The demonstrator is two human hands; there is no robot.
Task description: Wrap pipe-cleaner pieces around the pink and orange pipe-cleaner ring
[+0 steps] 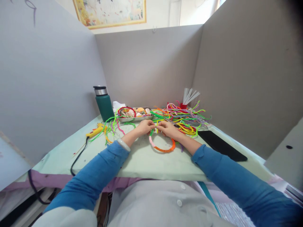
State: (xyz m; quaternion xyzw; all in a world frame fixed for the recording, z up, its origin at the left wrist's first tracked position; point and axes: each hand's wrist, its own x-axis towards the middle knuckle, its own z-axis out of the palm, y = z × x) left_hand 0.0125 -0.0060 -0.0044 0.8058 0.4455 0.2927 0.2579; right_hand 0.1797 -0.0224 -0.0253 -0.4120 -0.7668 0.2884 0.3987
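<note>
My left hand and my right hand meet over the middle of the table, fingertips pinched close together. Between them they grip the top of a pipe cleaner ring, wrapped in green, pale pink and orange sections. The lower part of this ring hangs toward me, just over the table. A short yellow pipe cleaner end shows between the two hands. My fingers hide the exact joint there. Behind my right hand lies a big tangle of coloured pipe cleaners.
A metal tray of shells and small pieces stands behind my left hand. To the left are a green bottle and a yellow glue gun with a black cord. White sticks stand in a red cup. A black flat slab lies right.
</note>
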